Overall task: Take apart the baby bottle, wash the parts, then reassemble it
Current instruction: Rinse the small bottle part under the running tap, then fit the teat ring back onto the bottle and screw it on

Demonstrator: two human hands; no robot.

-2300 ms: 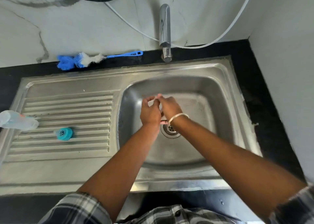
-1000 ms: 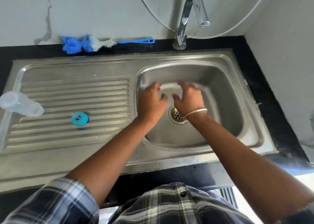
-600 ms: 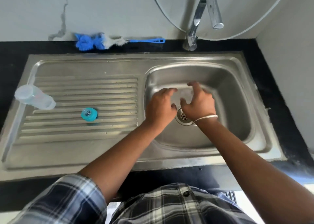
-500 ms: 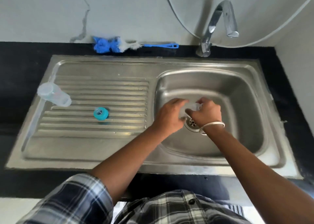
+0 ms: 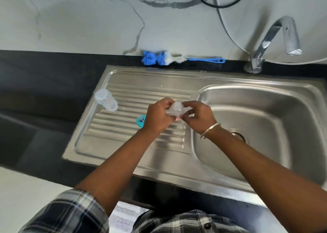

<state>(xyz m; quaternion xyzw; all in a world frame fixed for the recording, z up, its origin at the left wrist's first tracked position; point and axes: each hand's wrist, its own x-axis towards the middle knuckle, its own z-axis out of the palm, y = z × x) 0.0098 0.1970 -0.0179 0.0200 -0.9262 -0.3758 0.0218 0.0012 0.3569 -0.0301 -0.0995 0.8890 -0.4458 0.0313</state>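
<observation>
- Since the earlier frames, both hands are no longer working down in the basin over the drain; they are now holding a clear part up above the ribbed drainboard, at its edge beside the basin.
- Nearest, the left hand (image 5: 158, 117) and the right hand (image 5: 198, 116) are each curling their fingers around one clear dome-shaped cap (image 5: 176, 109), pinching it between them from opposite sides.
- That cap is looking light, thin and stiff, and probably wet and slippery; gripping it by the rim rather than the smooth dome is likely the safer hold.
- Just behind the left hand, one teal collar ring (image 5: 141, 120) is lying on the drainboard, partly hidden; it is looking small and rigid, easy to take by its outer edge.
- Farther left, one clear bottle body (image 5: 106, 100) is lying on its side on the drainboard, well apart from the hands; being round, it may be rolling easily.
- The sink (image 5: 256, 109) is counting one basin, and the drain is half hidden by the right forearm.
- Farthest, one blue-and-white bottle brush (image 5: 177, 59) is lying on the black worktop (image 5: 44, 77) against the wall, and one tap (image 5: 276, 38) is standing at the back right.
</observation>
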